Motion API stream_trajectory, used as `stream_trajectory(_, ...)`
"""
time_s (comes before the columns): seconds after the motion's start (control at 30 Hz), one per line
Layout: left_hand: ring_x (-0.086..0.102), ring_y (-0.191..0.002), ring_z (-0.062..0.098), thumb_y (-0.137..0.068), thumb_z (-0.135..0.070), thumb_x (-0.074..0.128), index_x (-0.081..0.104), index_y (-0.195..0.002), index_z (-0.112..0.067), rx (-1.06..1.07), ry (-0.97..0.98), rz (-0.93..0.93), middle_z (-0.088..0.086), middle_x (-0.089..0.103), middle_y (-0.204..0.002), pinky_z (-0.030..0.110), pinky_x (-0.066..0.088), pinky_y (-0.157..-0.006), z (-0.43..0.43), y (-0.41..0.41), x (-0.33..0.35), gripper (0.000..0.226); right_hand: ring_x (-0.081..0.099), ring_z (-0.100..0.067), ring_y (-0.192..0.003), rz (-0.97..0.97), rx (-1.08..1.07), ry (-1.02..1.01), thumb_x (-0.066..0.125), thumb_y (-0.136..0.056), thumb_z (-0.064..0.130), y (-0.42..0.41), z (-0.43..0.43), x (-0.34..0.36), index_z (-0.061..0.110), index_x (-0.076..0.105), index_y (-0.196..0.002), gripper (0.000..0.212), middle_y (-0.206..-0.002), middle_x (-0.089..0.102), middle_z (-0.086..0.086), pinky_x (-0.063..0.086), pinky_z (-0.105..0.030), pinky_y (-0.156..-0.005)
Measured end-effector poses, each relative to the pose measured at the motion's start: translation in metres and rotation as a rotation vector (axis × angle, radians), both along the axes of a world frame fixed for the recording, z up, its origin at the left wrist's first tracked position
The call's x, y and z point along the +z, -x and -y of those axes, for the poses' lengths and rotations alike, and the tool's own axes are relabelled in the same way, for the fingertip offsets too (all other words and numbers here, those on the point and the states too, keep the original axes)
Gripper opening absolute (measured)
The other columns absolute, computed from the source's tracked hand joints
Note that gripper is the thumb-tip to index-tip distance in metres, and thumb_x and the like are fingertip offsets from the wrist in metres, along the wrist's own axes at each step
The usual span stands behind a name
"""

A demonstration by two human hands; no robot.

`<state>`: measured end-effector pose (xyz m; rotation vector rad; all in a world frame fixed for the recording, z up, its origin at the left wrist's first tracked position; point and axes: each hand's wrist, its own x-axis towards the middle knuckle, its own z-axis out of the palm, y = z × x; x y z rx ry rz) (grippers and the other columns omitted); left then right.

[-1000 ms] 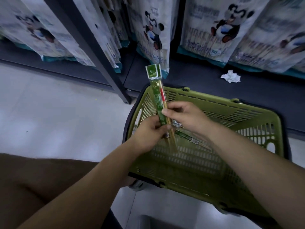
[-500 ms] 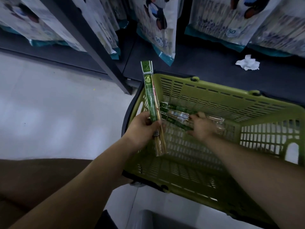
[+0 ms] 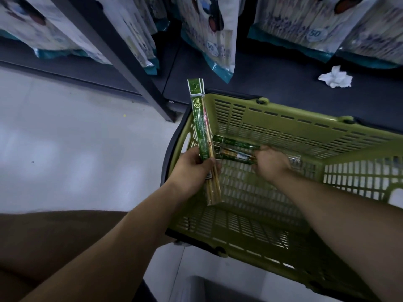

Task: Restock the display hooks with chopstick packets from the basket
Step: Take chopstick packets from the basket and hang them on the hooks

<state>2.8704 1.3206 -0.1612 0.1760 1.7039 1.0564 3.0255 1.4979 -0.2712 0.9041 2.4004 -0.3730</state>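
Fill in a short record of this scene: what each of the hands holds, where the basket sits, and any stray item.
Basket: green, slatted, on the floor beside the dark shelf base
Left hand: grips one chopstick packet, roughly upright, by the basket's left rim
Right hand: inside the basket, fingers curled on loose packets lying on its floor
Stray item: crumpled tissue on the shelf base

- The olive slotted basket (image 3: 283, 125) stands low, its top open.
- One green chopstick packet (image 3: 201, 136) is held almost upright over its left rim.
- The other packets (image 3: 236, 151) lie sideways inside it.
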Motion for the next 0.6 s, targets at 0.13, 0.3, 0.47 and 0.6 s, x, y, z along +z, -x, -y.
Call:
stream_trajectory(0.13,0.076,-0.088,0.015,-0.103,-0.014,0.056,0.062,-0.112,-0.018,0.031,0.018,0.035,0.002,0.078,-0.092,0.035,0.060,-0.075,0.003,-0.001,-0.003,0.011,0.060,-0.032,-0.119,-0.016,-0.003,0.023,0.063,-0.093,0.031,-0.001,-0.001,0.004,0.020,0.065,-0.125,0.034,-0.122,0.061,-0.011,0.051,-0.036,-0.090)
stream_trajectory(0.3,0.076,-0.094,0.018,-0.104,-0.013,0.053,0.058,-0.118,-0.016,0.008,0.039,0.009,0.001,0.079,-0.095,0.042,0.057,-0.083,0.007,-0.003,-0.005,0.015,0.063,-0.031,-0.107,-0.185,-0.166,0.091,0.063,-0.094,0.038,-0.012,-0.002,0.020,0.023,0.070,-0.116,0.027,-0.109,0.063,-0.006,0.046,-0.033,-0.072)
stream_trajectory(0.47,0.077,-0.086,0.018,-0.105,-0.010,0.050,0.056,-0.120,-0.008,0.028,0.057,-0.002,-0.001,0.079,-0.088,0.042,0.059,-0.081,0.004,-0.010,-0.004,0.016,0.064,-0.026,-0.082,-0.456,-0.363,0.299,0.072,-0.092,0.033,-0.015,0.005,0.067,0.015,0.074,-0.098,0.019,-0.090,0.067,-0.005,0.051,-0.034,-0.070)
stream_trajectory(0.6,0.077,-0.091,0.017,-0.102,-0.016,0.059,0.057,-0.116,-0.012,0.005,0.041,0.050,-0.004,0.079,-0.094,0.042,0.061,-0.080,0.003,-0.018,0.001,0.015,0.056,-0.004,-0.059,-0.532,-0.460,0.580,0.076,-0.088,0.041,0.000,0.020,0.119,0.027,0.064,-0.075,0.023,-0.067,0.061,0.011,0.043,-0.024,-0.060)
